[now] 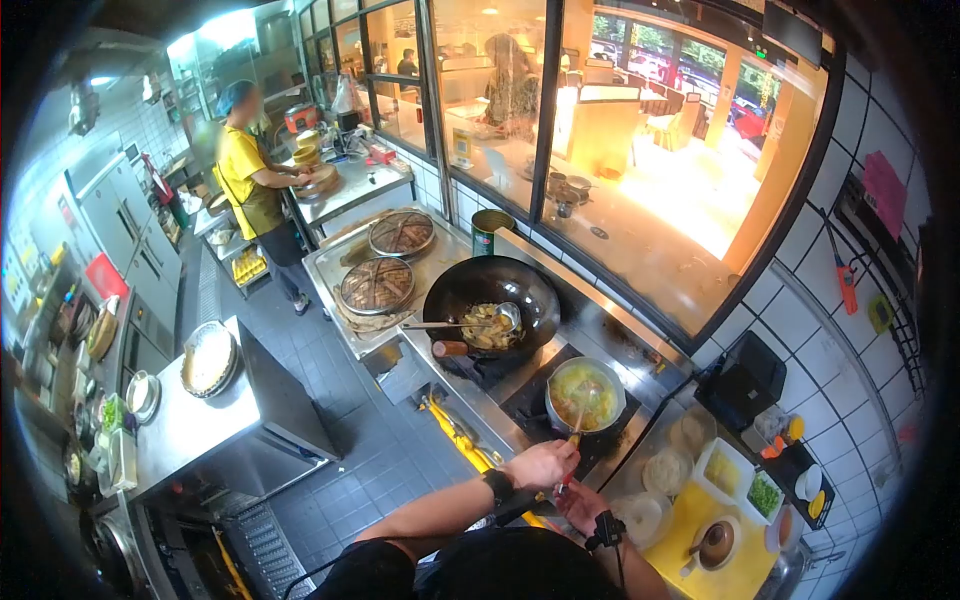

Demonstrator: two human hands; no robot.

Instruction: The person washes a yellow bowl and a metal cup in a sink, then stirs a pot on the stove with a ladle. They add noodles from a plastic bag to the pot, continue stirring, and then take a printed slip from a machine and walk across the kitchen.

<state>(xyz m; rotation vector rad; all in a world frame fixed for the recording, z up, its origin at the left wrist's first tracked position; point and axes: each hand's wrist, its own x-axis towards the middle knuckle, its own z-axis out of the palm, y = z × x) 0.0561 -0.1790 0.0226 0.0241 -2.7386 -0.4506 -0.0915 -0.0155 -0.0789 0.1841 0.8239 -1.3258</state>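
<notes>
A light metal pot (pixel 552 412) with yellow-green food in liquid stands on the stove right in front of me. A thin-handled utensil (pixel 577 425) leans in it, its lower end hidden in the food. My left hand (pixel 541 465) is closed around the utensil's handle, just below the pot's near rim. Close beside it, my right hand (pixel 582 506) has curled fingers at a small red piece (pixel 562 486), which is too covered to name. Behind the pot, a black wok (pixel 452 290) holds browned food, with a metal ladle (pixel 509 318) resting in it.
Two round woven-lidded steamers (pixel 378 285) sit left of the wok, near a tall can (pixel 490 225). Food containers (pixel 722 470) and a bowl of brown sauce (pixel 716 543) lie to the right. A co-worker (pixel 250 180) in yellow stands at a far counter. Glass windows back the stove.
</notes>
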